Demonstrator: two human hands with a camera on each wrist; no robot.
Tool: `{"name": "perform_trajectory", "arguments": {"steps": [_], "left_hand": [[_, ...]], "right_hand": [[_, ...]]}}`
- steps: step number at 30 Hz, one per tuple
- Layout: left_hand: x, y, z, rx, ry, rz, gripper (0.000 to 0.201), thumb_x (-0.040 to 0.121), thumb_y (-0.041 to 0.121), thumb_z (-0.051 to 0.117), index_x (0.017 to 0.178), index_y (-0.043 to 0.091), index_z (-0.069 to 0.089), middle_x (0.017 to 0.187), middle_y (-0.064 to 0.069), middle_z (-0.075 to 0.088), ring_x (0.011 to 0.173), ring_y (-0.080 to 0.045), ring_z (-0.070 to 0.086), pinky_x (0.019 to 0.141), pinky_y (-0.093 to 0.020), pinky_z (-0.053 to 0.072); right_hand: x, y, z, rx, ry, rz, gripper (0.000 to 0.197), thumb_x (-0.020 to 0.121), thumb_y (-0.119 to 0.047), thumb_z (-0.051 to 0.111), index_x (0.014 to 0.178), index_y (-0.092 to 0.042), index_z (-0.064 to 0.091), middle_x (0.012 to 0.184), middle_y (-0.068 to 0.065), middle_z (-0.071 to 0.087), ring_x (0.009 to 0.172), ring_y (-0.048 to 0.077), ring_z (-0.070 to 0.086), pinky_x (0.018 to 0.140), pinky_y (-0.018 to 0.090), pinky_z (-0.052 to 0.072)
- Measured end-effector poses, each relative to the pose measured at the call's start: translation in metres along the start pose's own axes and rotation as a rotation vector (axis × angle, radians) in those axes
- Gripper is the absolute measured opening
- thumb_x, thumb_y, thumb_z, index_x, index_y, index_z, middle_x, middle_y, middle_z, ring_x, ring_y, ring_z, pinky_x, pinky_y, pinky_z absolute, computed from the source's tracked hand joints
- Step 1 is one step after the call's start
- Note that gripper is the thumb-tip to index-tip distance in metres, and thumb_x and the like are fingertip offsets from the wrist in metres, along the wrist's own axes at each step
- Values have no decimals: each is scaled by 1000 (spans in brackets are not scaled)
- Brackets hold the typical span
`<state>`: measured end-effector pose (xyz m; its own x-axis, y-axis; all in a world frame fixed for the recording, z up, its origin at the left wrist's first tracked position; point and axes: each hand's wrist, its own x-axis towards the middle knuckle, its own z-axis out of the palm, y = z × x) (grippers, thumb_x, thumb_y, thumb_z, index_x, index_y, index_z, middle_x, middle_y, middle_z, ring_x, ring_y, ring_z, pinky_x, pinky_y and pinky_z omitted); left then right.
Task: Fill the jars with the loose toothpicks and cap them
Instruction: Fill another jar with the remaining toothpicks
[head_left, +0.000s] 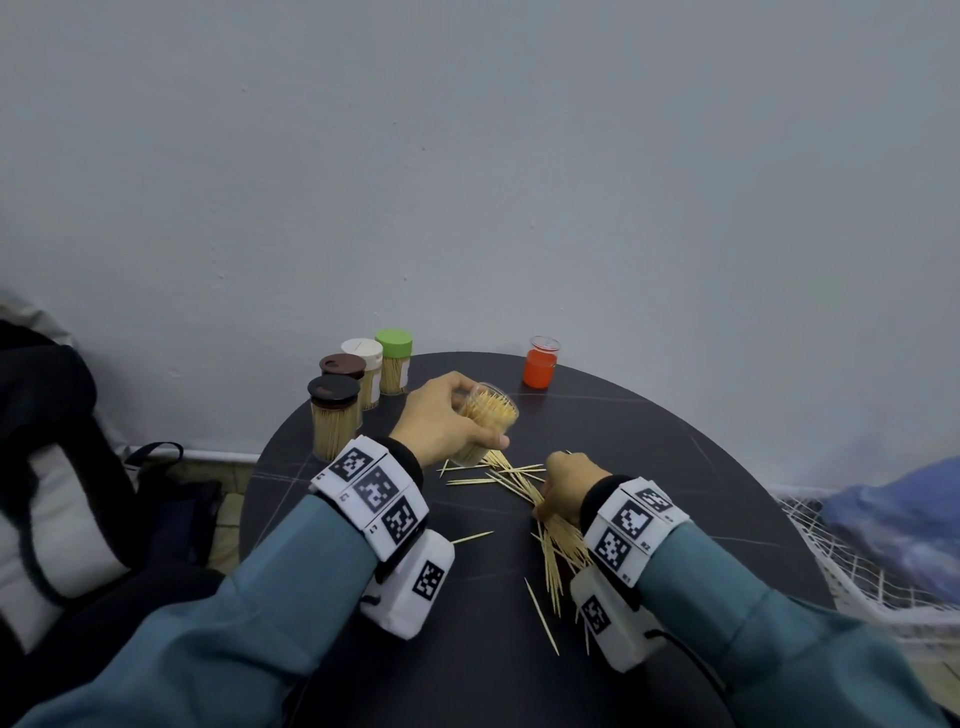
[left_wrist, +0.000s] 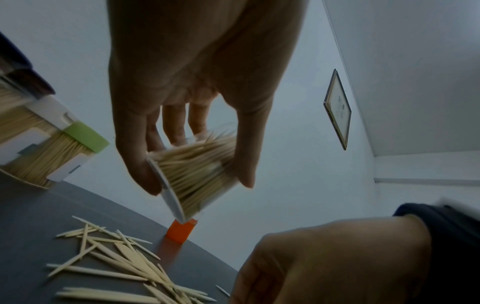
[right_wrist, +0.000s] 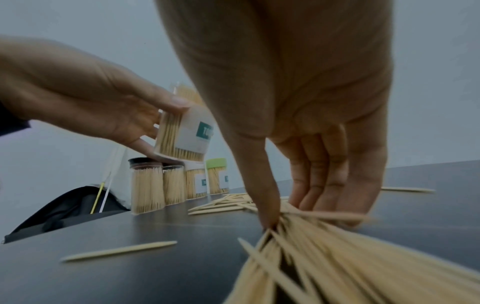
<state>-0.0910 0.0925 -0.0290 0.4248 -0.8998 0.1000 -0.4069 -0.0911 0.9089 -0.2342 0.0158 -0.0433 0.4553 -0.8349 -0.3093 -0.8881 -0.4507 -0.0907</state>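
A fanned bundle of loose pale wooden toothpicks (right_wrist: 324, 246) is pinched against the round dark worktop (head_left: 675, 467) by the right hand (head_left: 569, 486); a clear uncapped plastic jar (head_left: 485, 423), tilted and nearly full, is grasped by the left hand (head_left: 441, 415), above the worktop, its grip curled round the jar

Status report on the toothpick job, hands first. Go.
Left hand grips open jar, tilted, nearly full. Right hand pinches loose toothpicks on table. Four jars capped; orange cap clear at back.
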Motion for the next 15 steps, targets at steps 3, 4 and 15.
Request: {"name": "perform_trajectory", "arguments": {"steps": [3, 4, 15], "left_hand": [[-1, 0, -1, 0, -3, 3, 64, 61, 15, 87, 117, 12, 56, 111, -6, 63, 101, -18, 59, 90, -33, 50], [-2, 0, -2, 0, -7, 4, 64, 62, 15, 87, 117, 13, 56, 111, -5, 63, 101, -17, 59, 89, -31, 49], [-2, 2, -3, 3, -30, -3, 63, 64, 17, 86, 118, 14, 55, 112, -4, 62, 102, -16, 58, 91, -32, 48]], "right_hand": [[3, -2, 0, -8, 19, 11, 39, 84, -21, 67, 117, -7, 50, 120, 11, 57, 108, 26, 57, 89, 34, 49], [4, -3, 1, -9, 27, 14, 37, 86, -20, 65, 117, -6, 50, 120, 12, 57, 108, 26, 57, 88, 34, 49], [14, 13, -12, 97, -84, 42, 32, 86, -27, 65, 68, -13, 43, 72, 0, 49, 66, 14, 48, 51, 22, 35]]}}
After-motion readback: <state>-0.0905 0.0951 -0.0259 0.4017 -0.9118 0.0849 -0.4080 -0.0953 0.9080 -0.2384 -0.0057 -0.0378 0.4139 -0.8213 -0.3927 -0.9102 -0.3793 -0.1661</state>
